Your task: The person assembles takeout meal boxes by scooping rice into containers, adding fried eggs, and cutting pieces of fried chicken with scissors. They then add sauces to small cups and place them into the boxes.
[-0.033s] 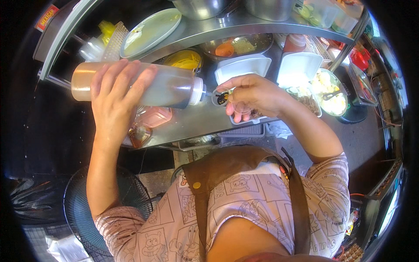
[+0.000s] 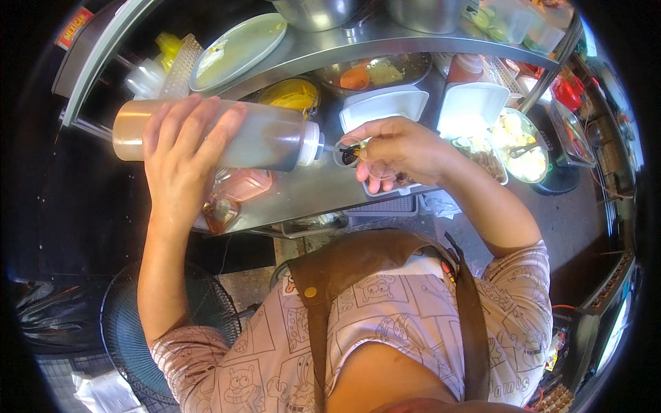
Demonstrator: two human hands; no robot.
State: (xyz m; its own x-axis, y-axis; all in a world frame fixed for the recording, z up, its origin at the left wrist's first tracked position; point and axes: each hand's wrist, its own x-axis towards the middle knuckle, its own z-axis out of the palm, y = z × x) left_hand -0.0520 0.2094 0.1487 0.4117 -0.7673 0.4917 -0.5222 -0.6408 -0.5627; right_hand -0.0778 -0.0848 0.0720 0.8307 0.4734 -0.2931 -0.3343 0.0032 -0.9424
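Note:
My left hand [image 2: 186, 141] wraps round a large clear squeeze bottle [image 2: 265, 134], tipped onto its side with its white cap toward the right. Brownish liquid shows inside. The nozzle meets the rim of a small clear sauce cup [image 2: 350, 155] with something dark in it. Pinched in the fingers of my right hand [image 2: 406, 148], the cup hangs above the steel counter, its clear lid apparently folded open below. Beneath and behind that hand lies an open white foam box [image 2: 389, 104], partly hidden. A second foam box [image 2: 475, 107] to the right holds meat and pale shreds.
A steel shelf [image 2: 303, 63] crosses above the counter, carrying an oval plate [image 2: 237, 54] and metal pots [image 2: 427, 14]. Behind the boxes sits a steel bowl [image 2: 413, 72] of food. A bowl [image 2: 527, 155] of pale chunks stands right; a fan [image 2: 138, 323] is at lower left.

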